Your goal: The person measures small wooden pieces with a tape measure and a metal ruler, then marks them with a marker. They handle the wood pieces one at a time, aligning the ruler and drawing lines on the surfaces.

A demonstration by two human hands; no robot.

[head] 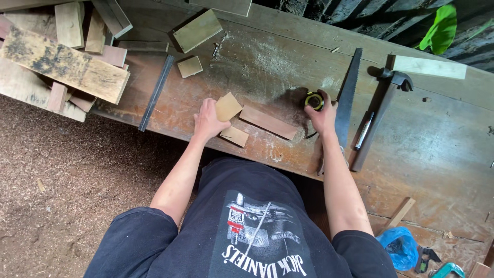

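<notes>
My left hand [207, 121] grips a small square wooden block [227, 106] just above the workbench [422, 144]. A second small block [234, 136] lies right beside that hand, near the bench's front edge. A longer flat strip of wood [268, 122] rests between my two hands. My right hand [323, 116] is closed on a yellow-and-black tape measure [313, 100] standing on the bench. A handsaw [346, 99] lies just right of that hand.
A hammer [383, 110] and a marker pen [364, 131] lie right of the saw. A dark metal ruler [156, 92], loose blocks [190, 66] and a scrap-wood pile [62, 56] sit to the left. A blue bag [401, 247] is at lower right. Sawdust covers the floor.
</notes>
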